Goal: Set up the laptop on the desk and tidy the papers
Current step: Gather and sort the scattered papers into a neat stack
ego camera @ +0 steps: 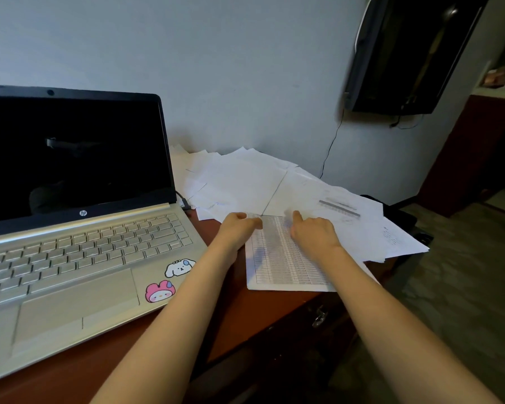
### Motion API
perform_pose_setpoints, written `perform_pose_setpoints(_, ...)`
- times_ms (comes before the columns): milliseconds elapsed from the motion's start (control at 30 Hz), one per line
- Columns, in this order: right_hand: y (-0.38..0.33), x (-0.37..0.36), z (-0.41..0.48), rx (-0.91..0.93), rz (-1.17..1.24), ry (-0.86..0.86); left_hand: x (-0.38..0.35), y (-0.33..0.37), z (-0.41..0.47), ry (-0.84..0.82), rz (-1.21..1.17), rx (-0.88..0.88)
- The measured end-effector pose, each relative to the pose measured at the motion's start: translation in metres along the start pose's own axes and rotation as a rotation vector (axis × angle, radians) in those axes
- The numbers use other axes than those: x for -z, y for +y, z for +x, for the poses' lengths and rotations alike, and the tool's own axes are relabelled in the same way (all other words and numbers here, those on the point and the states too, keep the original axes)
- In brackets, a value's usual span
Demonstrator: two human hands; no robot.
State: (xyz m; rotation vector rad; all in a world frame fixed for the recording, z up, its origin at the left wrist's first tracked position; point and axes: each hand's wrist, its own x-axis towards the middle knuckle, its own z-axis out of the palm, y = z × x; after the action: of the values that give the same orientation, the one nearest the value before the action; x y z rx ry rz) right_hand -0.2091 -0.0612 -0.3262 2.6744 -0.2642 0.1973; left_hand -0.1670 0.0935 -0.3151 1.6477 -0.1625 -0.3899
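Left hand [239, 227] pinches the white grid-printed sheet [277, 263] at frame centre; right hand [314, 233] presses it, forefinger out, grip unclear. Probably best to stack the scattered white papers [245, 182] squarely beneath.

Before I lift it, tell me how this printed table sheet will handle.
The printed sheet looks thin, so it would likely droop if lifted by one edge. It lies flat on the smooth desk, so a push should slide it easily. Its near corner reaches the desk edge, so it might slip off.
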Motion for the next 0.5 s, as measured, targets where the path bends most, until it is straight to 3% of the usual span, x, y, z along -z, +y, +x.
perform_pose_setpoints(133,-0.002,0.003,-0.007,-0.108,0.102,-0.024,0.010,0.001,0.001,-0.054,-0.214,0.126)
perform_pose_setpoints(267,0.000,0.000,-0.016,-0.220,0.243,0.046,0.014,-0.006,0.001,-0.111,-0.086,0.168)
perform_pose_setpoints(367,-0.004,-0.001,-0.025,-0.257,0.388,0.213,0.008,-0.006,-0.006,-0.134,0.124,0.095)
perform_pose_setpoints(500,-0.019,-0.001,-0.035,-0.173,0.553,0.480,0.004,-0.012,0.000,-0.038,0.166,0.034)
